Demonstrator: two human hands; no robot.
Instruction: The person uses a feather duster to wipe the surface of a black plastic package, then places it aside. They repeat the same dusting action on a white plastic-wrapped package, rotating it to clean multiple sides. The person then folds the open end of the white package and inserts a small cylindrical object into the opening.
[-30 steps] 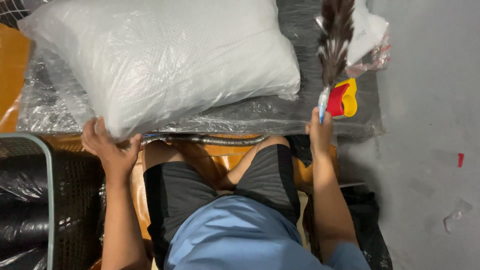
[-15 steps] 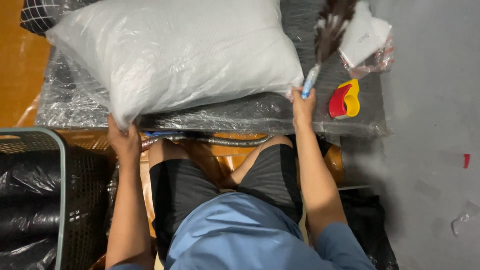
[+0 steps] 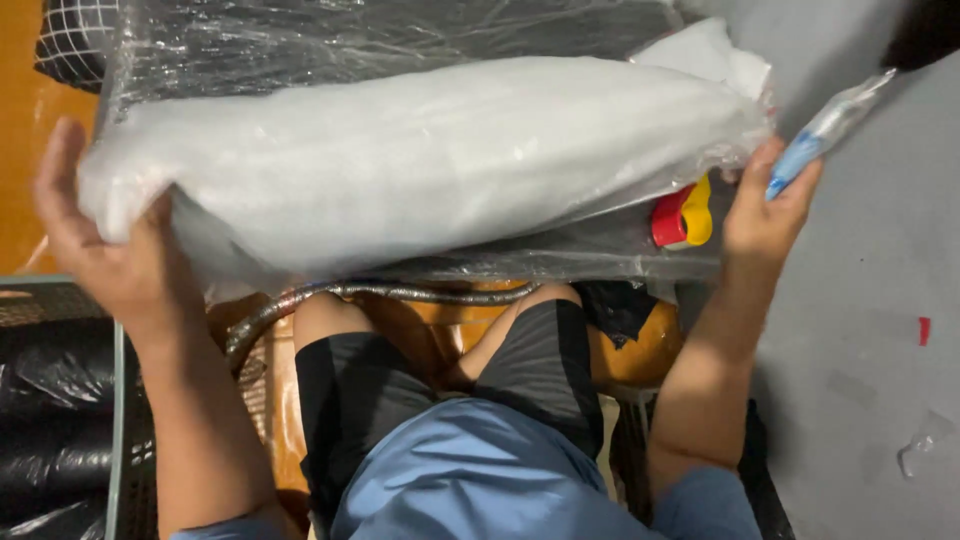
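A white pillow [image 3: 420, 160] wrapped in clear plastic is tilted up on its near edge between my two hands. My left hand [image 3: 105, 240] grips its left end, fingers curled around the corner. My right hand [image 3: 765, 205] presses against the pillow's right end while its fingers hold the clear, blue-tipped handle [image 3: 822, 130] of a feather duster, whose dark feathers reach past the top right corner. A red and yellow plastic piece [image 3: 683, 215] lies just under the pillow's right end.
Beneath the pillow lies a flat dark pad covered in clear plastic [image 3: 400, 40]. A black mesh basket with black bags [image 3: 50, 400] stands at my left. My knees [image 3: 440, 340] sit below the pillow, over an orange seat. Grey floor [image 3: 870, 330] spreads to the right.
The pillow lay flat with my left hand at its near corner; now both hands have raised it on edge toward me. My right hand moved from the pad to the pillow's right end.
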